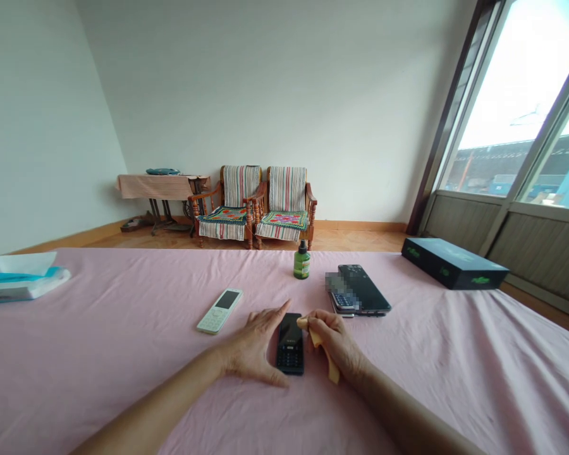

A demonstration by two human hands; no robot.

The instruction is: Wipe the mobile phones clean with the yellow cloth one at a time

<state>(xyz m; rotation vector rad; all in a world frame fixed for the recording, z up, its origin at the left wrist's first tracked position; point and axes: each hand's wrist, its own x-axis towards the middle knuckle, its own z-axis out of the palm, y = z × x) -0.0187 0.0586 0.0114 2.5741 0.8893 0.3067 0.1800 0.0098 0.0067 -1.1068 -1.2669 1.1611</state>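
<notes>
A black keypad phone lies face up on the pink cloth, its screen end pointing away from me. My left hand is open along the phone's left side, thumb near the bottom edge and fingers near the top. Pinched in my right hand is a yellow cloth, whose folded tip is at the phone's upper right edge. I cannot tell whether the cloth touches the screen. A white keypad phone rests to the left of my left hand.
Beyond my right hand lie stacked dark devices, with another keypad phone partly blurred on them. A green pump bottle stands near the far edge. A black box sits far right, a tissue pack far left. Two wooden chairs stand beyond.
</notes>
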